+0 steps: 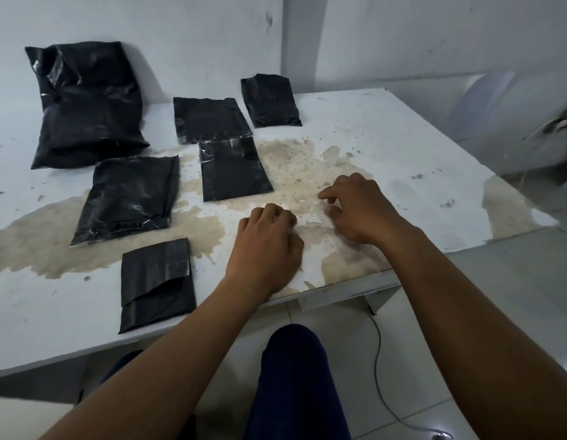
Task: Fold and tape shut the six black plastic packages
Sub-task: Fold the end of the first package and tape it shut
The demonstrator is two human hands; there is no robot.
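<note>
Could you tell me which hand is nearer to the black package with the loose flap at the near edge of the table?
Left. The left hand is just right of that package; the right hand lies farther right.
</note>
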